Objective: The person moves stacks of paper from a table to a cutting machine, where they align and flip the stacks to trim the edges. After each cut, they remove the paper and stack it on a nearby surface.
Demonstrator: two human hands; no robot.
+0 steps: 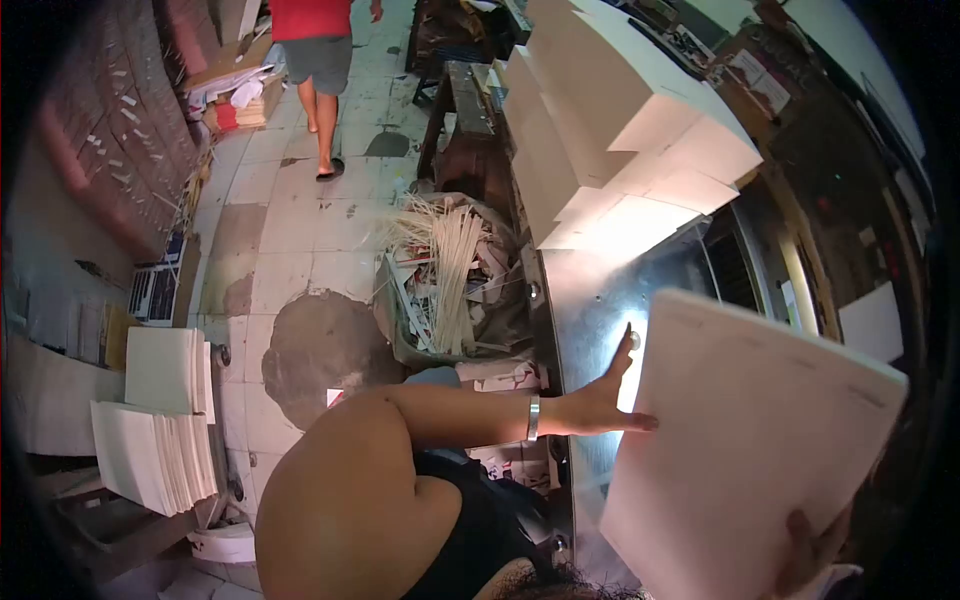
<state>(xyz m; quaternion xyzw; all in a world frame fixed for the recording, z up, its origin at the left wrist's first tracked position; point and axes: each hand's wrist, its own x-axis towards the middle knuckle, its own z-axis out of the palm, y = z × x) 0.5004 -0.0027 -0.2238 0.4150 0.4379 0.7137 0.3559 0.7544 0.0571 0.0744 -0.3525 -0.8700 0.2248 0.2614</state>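
A thick block of white paper sheets [750, 440] stands tilted over the metal worktop [580, 290]. My left hand [600, 400], below a silver bracelet, is open at the block's left side. One of its digits points up, and another reaches the block's face near the edge. At the lower right, my right hand [812, 550] grips the block, its fingers over the near face; the rest of that hand is hidden or in shadow.
Tall stacks of white paper [630, 130] stand at the worktop's far end. A bin of paper strips [450, 280] sits on the floor to the left. More paper stacks [160, 430] rest at far left. Another person [315, 60] is on the tiled floor farther off.
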